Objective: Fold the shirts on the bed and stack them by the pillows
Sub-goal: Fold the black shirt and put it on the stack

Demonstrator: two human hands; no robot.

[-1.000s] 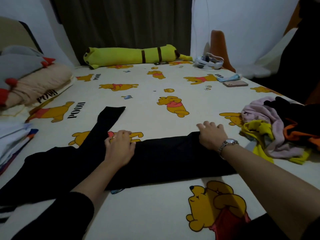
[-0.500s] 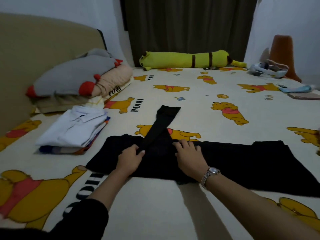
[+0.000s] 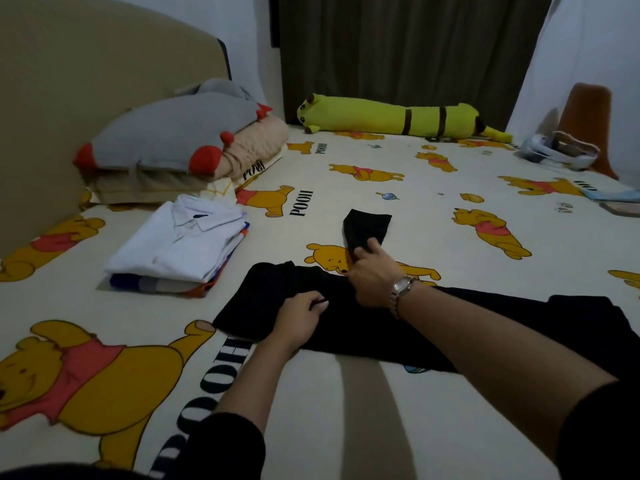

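Observation:
A black long-sleeved shirt lies folded into a long strip across the bed, in front of me. Its sleeve sticks out away from me. My right hand, with a wristwatch, grips that sleeve near its base. My left hand rests with curled fingers on the shirt's left part and seems to pinch the cloth. A stack of folded shirts, white one on top, sits at the left beside the pillows.
The bed sheet has yellow bear prints. A long yellow plush toy lies at the far edge by the dark curtain. A headboard stands at the left. Small items and an orange object sit at the far right.
My view has turned left, so the stack and pillows came into sight. My right hand moved from flat on the shirt up onto the sleeve and took hold of it. The left hand stayed put.

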